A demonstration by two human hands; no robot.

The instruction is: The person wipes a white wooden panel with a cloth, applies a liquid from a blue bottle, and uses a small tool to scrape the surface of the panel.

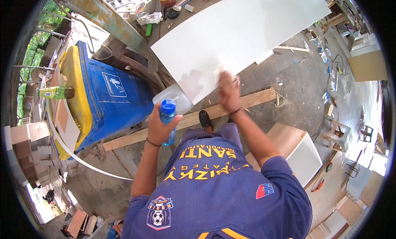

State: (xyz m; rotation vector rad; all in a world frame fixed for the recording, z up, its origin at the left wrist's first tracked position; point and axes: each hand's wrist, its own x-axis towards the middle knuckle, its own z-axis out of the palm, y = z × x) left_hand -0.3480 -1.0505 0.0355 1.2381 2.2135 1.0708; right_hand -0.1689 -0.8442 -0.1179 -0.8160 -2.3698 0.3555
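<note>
My left hand (156, 127) is closed around a clear blue plastic bottle (168, 109) with a blue cap, held upright just off the near left corner of a long white panel (243, 31). My right hand (229, 92) is at the panel's near right edge, its fingers curled and blurred by motion. Something small and pale shows at those fingertips, too smeared to name. A shadow falls on the white surface left of this hand. Behind the bottle, a translucent white plastic container (181, 97) sits below the panel's corner.
A blue bin (119, 105) with a yellow lid lies tilted at left. A wooden beam (251, 99) crosses the floor by my foot. At right stand a wood-and-white box (299, 154) and a small stool (339, 136). Cables (340, 70) and scraps litter the floor.
</note>
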